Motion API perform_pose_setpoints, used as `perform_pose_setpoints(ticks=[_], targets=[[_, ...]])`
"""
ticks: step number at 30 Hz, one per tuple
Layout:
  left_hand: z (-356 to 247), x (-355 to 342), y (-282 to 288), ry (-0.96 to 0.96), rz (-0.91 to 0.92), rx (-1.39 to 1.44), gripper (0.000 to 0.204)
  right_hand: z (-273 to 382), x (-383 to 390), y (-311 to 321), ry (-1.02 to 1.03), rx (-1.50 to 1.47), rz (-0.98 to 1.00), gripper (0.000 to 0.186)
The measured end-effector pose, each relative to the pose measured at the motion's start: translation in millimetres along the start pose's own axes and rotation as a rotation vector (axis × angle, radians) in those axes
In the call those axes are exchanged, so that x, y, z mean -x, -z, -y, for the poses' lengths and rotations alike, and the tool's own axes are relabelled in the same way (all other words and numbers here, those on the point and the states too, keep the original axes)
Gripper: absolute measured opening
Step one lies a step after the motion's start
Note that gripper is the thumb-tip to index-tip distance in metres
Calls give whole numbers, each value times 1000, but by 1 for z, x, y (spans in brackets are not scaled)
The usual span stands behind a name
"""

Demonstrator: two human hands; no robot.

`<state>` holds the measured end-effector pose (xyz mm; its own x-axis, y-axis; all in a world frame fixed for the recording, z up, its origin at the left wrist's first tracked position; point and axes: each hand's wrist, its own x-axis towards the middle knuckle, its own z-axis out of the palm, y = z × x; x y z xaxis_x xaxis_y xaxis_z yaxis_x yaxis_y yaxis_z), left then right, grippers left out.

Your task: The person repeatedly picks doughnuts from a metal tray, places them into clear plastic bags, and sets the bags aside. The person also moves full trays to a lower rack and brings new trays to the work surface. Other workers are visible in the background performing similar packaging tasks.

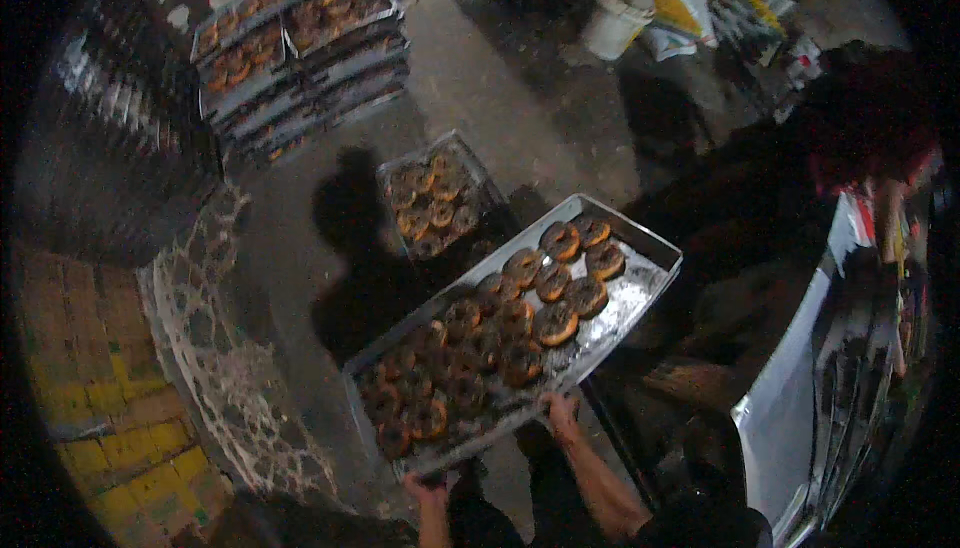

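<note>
My right hand [562, 414] is clamped on the near edge of the metal tray [655, 248], thumb over the rim, fingers tucked under where I cannot see them. My left hand [427, 489] grips the same near edge closer to its left corner, fingers curled around the rim; only the top of that hand shows. Both hands are shut on the tray, and I carry it in the air, tilted so the far right corner points away from me.

The tray is nearly full of round glazed pastries [487, 335], brown with orange patches. They crowd the near and middle parts. Along the right edge and at the far right corner the bare shiny lining shows, so a few places stay unfilled.

Beyond the tray's far left edge, a second tray of the same pastries [433, 199] sits low on the floor [500, 98]. Further off, at the top left, stands a stack of trays [300, 58], the top ones loaded with more pastries. I judge that several trays are already set down and this one is in transit, not yet resting anywhere.

To my left is a brick and stone wall [120, 418]. To my right stands a pale metal surface [800, 388], and at the top right are a white bucket [612, 26] and some sacks.
</note>
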<state>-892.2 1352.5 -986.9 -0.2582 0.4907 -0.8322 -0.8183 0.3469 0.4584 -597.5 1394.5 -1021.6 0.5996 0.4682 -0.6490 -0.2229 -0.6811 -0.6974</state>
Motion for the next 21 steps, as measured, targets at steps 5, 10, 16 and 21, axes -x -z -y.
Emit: perform_pose_setpoints(ticks=[5,10,16,21], targets=[[-58,108,10,69,60,-248,47,39,112,26,48,-25,-16,21],[-107,132,1,102,288,-534,48,132,201,47,186,-454,-9,13],[-192,148,9,-56,507,-663,50,128,300,77,181,-491,-112,16],[-271,69,-139,-150,781,-654,51,190,335,2,406,-870,-487,22]])
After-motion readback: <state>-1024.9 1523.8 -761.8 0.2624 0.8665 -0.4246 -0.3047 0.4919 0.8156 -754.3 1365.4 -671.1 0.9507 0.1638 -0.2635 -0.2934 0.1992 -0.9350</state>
